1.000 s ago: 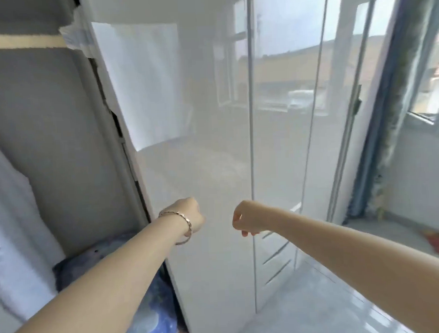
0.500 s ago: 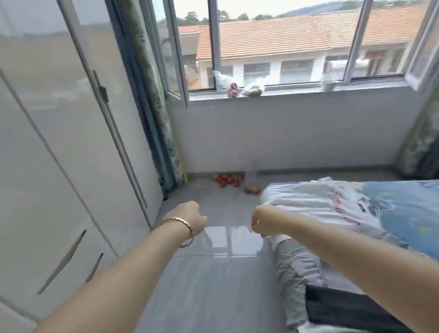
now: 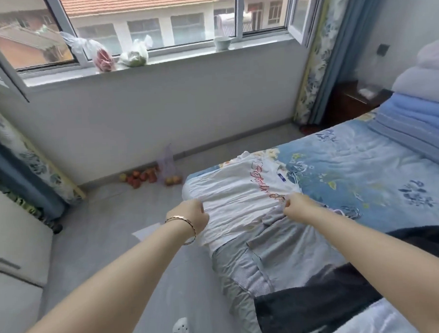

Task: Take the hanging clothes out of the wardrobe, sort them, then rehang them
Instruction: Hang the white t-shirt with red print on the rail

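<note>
A white T-shirt with red script lettering lies flat at the corner of the bed. My left hand grips its near edge on the left, and my right hand pinches the same edge on the right. Below the shirt a grey garment hangs over the bed's side, and a black garment lies nearer to me. The wardrobe shows as a white panel at the left edge; its inside is out of view.
Folded blue and white quilts are stacked at the bed's head. Loose fruit and a net bag lie on the grey floor under the window. Plastic bags and a cup stand on the sill. A dark nightstand stands by the curtain.
My view has swung from the wardrobe doors round to the bed. Both hands, held as fists in the air before, have come down onto the white T-shirt's near edge.
</note>
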The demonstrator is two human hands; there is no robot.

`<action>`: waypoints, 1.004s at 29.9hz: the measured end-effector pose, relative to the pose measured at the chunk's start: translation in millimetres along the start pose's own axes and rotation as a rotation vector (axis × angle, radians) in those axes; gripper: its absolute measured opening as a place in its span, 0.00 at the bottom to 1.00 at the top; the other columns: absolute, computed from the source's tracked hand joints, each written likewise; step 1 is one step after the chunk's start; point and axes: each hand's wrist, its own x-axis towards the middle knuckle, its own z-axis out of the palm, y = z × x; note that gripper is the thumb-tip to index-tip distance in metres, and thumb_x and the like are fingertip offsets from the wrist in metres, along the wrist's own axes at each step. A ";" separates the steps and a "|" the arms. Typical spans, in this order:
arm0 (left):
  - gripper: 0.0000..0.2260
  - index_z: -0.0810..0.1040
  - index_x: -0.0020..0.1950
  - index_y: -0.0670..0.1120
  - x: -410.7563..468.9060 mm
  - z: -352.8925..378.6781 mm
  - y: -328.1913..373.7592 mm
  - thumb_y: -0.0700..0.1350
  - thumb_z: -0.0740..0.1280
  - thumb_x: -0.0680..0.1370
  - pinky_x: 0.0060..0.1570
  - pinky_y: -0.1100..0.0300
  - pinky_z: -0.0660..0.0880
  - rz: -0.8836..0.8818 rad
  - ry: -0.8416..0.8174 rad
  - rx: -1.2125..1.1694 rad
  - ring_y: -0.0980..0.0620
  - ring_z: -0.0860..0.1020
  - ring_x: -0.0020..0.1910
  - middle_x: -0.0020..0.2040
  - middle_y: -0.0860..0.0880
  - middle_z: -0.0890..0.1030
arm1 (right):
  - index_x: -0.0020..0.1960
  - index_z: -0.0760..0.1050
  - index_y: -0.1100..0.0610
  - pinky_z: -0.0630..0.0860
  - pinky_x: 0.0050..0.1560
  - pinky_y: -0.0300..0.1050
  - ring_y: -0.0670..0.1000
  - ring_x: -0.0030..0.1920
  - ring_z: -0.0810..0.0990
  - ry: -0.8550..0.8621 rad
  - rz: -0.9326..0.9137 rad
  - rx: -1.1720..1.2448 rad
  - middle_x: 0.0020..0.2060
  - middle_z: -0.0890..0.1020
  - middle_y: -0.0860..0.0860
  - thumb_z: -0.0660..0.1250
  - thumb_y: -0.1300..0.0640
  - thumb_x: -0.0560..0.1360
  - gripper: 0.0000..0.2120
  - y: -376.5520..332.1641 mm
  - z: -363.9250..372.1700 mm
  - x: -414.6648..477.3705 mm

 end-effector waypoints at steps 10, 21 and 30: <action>0.10 0.75 0.54 0.46 222.7 -13.7 44.0 0.43 0.57 0.77 0.45 0.59 0.68 0.275 -0.179 0.140 0.47 0.76 0.52 0.52 0.48 0.78 | 0.29 0.61 0.54 0.65 0.44 0.39 0.53 0.42 0.69 0.048 0.481 0.229 0.39 0.71 0.56 0.59 0.61 0.74 0.16 20.0 6.3 142.2; 0.16 0.68 0.66 0.50 432.4 59.1 144.6 0.42 0.56 0.78 0.49 0.58 0.72 0.399 -0.271 0.101 0.46 0.76 0.56 0.59 0.48 0.77 | 0.56 0.78 0.57 0.73 0.58 0.44 0.56 0.59 0.77 0.021 0.621 0.252 0.59 0.79 0.55 0.60 0.60 0.75 0.12 82.8 25.8 331.6; 0.09 0.74 0.53 0.48 583.4 181.9 197.7 0.43 0.56 0.78 0.41 0.59 0.68 0.322 -0.400 0.219 0.48 0.71 0.44 0.52 0.48 0.78 | 0.67 0.68 0.62 0.69 0.62 0.46 0.60 0.65 0.71 -0.046 0.709 0.320 0.65 0.70 0.60 0.60 0.61 0.77 0.19 158.4 87.1 512.9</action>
